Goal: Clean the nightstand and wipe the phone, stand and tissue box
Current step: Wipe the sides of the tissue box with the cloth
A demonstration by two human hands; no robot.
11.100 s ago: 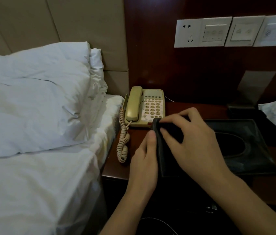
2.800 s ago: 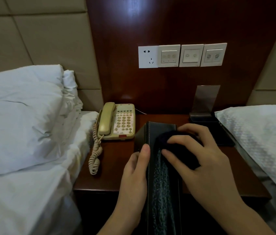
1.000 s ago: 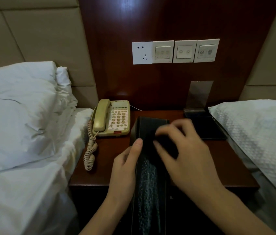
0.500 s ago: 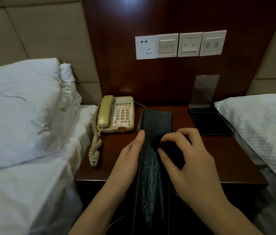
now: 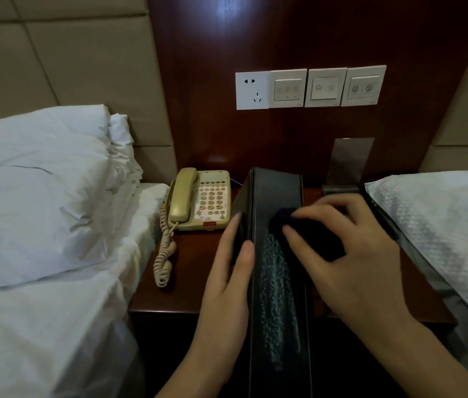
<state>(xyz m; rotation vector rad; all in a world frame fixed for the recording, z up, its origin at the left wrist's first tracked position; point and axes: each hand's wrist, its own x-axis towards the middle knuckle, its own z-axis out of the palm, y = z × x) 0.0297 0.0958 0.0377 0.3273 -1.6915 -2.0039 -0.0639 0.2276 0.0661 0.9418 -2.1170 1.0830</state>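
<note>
The black tissue box (image 5: 278, 285) stands on its side, reaching from the dark wooden nightstand (image 5: 195, 265) toward me. My left hand (image 5: 228, 280) grips its left edge, thumb on the upward face. On that face my right hand (image 5: 350, 254) presses a dark cloth (image 5: 310, 234) with curled fingers, and damp streaks show below the cloth. The beige corded phone (image 5: 201, 199) sits at the nightstand's back left. The metal stand (image 5: 347, 165) rises at the back right, its base partly hidden by my right hand.
A bed with a white pillow (image 5: 34, 191) borders the nightstand on the left. Another white pillow (image 5: 442, 225) overlaps its right side. The phone's coiled cord (image 5: 165, 254) hangs down the left edge. A socket and switch panel (image 5: 310, 87) is on the wooden wall above.
My right hand has slid the cloth up and to the right along the box's upward face. The left hand keeps its hold on the left edge. The view has shifted slightly.
</note>
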